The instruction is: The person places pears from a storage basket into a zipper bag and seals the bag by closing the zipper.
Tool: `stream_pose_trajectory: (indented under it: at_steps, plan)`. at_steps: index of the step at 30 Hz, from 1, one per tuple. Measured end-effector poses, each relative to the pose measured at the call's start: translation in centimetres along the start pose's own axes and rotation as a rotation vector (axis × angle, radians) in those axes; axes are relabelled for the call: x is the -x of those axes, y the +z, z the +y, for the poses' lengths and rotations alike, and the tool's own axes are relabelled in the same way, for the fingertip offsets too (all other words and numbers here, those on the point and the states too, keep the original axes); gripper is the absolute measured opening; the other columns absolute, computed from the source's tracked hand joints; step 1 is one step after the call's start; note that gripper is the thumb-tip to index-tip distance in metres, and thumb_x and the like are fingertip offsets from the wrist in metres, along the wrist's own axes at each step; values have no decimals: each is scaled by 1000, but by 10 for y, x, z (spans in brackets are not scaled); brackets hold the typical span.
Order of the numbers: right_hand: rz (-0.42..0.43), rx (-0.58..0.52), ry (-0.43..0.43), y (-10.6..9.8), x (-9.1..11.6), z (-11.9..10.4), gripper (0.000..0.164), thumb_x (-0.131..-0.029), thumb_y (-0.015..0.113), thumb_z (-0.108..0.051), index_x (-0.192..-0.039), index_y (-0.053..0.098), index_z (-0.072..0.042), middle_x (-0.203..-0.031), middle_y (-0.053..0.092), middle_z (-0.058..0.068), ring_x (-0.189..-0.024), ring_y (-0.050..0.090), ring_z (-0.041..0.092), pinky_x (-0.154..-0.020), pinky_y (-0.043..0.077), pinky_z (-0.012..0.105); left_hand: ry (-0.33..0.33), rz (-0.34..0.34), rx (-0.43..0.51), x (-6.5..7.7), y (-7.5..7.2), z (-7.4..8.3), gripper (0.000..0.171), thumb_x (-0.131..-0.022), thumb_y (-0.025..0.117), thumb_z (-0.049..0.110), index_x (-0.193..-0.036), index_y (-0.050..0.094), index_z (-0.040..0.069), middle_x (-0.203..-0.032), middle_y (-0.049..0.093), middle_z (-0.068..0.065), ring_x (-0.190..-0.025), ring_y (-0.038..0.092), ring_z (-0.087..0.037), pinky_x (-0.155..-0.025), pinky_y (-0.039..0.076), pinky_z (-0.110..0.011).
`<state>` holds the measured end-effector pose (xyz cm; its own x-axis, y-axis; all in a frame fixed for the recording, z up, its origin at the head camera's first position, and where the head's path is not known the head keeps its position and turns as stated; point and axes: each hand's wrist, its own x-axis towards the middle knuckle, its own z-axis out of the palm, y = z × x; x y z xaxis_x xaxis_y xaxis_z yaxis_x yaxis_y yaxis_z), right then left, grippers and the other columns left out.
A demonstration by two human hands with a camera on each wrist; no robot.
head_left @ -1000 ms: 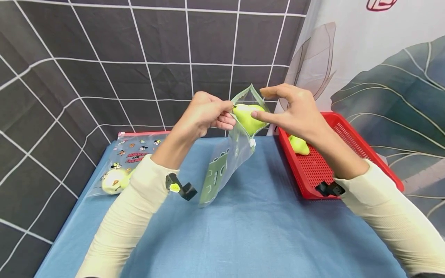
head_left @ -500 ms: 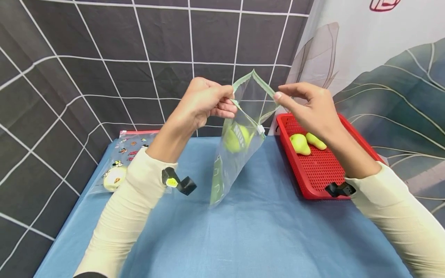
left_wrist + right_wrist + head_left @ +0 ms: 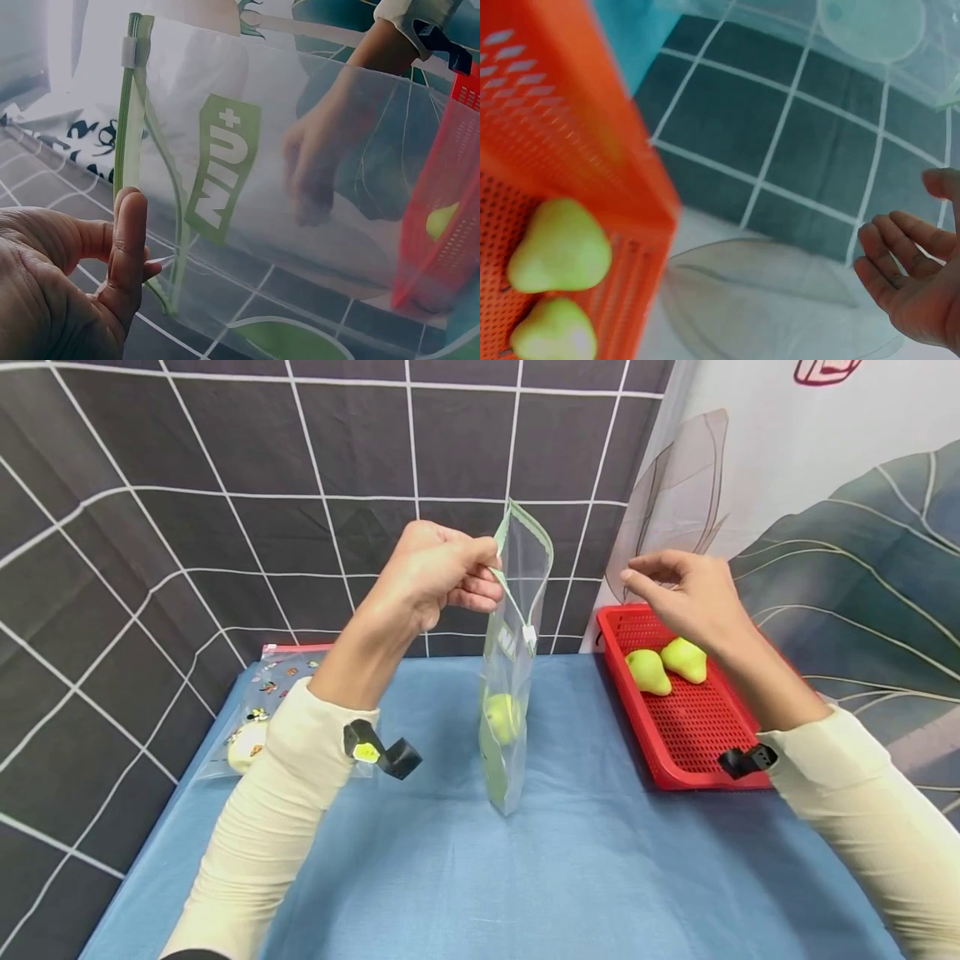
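Observation:
My left hand (image 3: 442, 568) pinches the green top edge of a clear slider zip bag (image 3: 513, 660), which hangs upright over the blue table. Low inside the bag lies a green pear (image 3: 502, 717). The bag's mouth gapes at the top, with its white slider (image 3: 529, 633) on the right side. The left wrist view shows a green printed label (image 3: 223, 165) on the bag and the left thumb and fingers at the zip strip. My right hand (image 3: 686, 593) is in the air by the basket, fingers bent loosely and nothing in them; its palm shows in the right wrist view.
A red perforated basket (image 3: 637, 735) stands at right, holding two green pears, one in front (image 3: 648, 672) and one behind (image 3: 684, 660). At left lies another clear bag (image 3: 281, 672) with a red zip, cartoon prints and a pale fruit (image 3: 246, 745) inside. A dark tiled-pattern cloth (image 3: 360, 452) hangs behind.
The right hand let go of the pear, which dropped down to the bag's lower part. It touched the bag's edge, then moved right toward the basket. The left hand kept its pinch.

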<state>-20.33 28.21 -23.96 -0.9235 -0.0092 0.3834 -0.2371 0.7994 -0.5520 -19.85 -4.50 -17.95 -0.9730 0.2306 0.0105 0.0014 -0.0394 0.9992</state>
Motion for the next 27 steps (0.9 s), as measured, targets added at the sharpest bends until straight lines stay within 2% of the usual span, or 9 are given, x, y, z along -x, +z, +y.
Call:
stream_pose_trajectory:
  at_steps: [3, 5, 11, 16, 19, 22, 26, 27]
  plan:
    - [-77, 64, -6, 1, -4, 16, 44, -107, 72, -44, -129, 83, -9, -123, 84, 19, -111, 78, 27, -80, 52, 20, -3, 1, -28, -1, -2, -2, 24, -98, 58, -1, -81, 74, -4, -59, 69, -5, -49, 69, -11, -52, 68, -26]
    - [-130, 111, -12, 2, -7, 26, 42, -106, 72, -41, -128, 82, -6, -122, 83, 22, -115, 77, 40, -83, 54, 30, 2, -1, -42, -2, -2, -4, 22, -97, 59, -1, -82, 75, -5, -58, 69, -5, -49, 69, -11, -52, 68, -26]
    - [-284, 228, -37, 6, -13, 54, 45, -103, 78, -29, -129, 78, 8, -122, 81, 31, -113, 77, 50, -94, 65, 56, 5, -5, -70, -3, -3, -8, 22, -97, 61, 0, -83, 76, -4, -59, 68, -4, -49, 68, -11, -50, 67, -25]
    - [-440, 309, 12, 10, -21, 71, 57, -99, 81, -28, -134, 70, 17, -133, 73, 40, -124, 70, 56, -107, 61, 72, 7, -9, -89, -3, -3, -10, 19, -98, 63, 1, -84, 77, -5, -58, 68, -4, -48, 69, -11, -49, 66, -26]
    - [-502, 363, 23, 12, -26, 79, 62, -96, 83, -25, -137, 68, 18, -136, 70, 42, -126, 67, 57, -108, 60, 72, 15, -6, -92, -3, -4, -11, 17, -97, 65, 0, -86, 77, -6, -57, 69, -4, -47, 69, -11, -49, 66, -26]
    - [-561, 407, 23, 15, -29, 85, 62, -93, 86, -21, -137, 67, 19, -134, 71, 41, -118, 68, 53, -105, 62, 69, 14, -6, -99, -3, -5, -11, 16, -96, 66, 0, -86, 77, -6, -57, 69, -4, -47, 69, -11, -49, 66, -26]
    - [-621, 453, 19, 23, -32, 92, 50, -88, 90, -19, -122, 71, 14, -105, 73, 27, -91, 65, 37, -83, 64, 51, 11, -14, -117, -3, -6, -12, 16, -96, 67, 1, -85, 78, -4, -57, 69, -3, -47, 69, -10, -50, 66, -26]
    - [-630, 465, 13, 25, -33, 93, 50, -87, 91, -18, -120, 71, 13, -104, 72, 25, -89, 64, 35, -81, 63, 49, 11, -15, -121, -3, -7, -12, 17, -96, 67, 1, -84, 78, -3, -57, 69, -3, -47, 69, -10, -50, 66, -26]
